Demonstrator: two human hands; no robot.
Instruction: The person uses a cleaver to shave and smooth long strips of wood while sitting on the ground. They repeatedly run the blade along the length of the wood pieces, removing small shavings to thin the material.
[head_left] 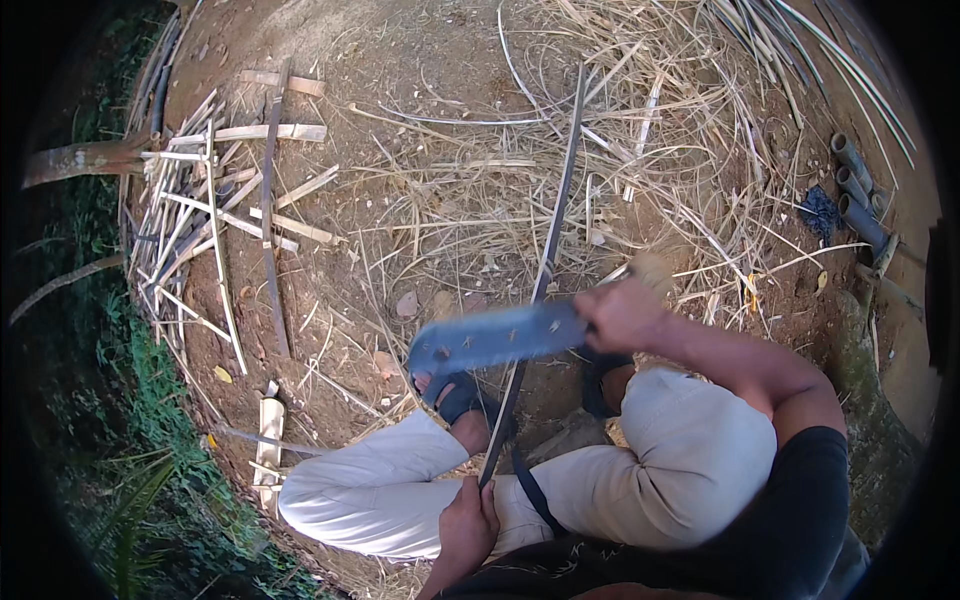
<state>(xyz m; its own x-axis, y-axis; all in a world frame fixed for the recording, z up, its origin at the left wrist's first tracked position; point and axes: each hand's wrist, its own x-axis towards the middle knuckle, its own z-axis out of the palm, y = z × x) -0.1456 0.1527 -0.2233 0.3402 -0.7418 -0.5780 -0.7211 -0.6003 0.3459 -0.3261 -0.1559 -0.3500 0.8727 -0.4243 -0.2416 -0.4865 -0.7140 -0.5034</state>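
My left hand, low by my lap, is closed round the near end of a long, narrow bamboo strip. The strip slants up and away between my feet to the littered ground, dark on one side and pale along an edge. In my right hand is the handle of a machete, its fingers wrapped round it. The machete's broad bluish blade points left across the strip, slightly blurred. Whether blade and strip touch, I cannot tell. Under the blade tip is a dark sandal on my foot.
Thin bamboo shavings cover much of the ground ahead. Split sticks lie heaped at the left beside a long dark slat. A split bamboo piece lies beyond my knee. Bamboo tubes and a dark cloth are at the right.
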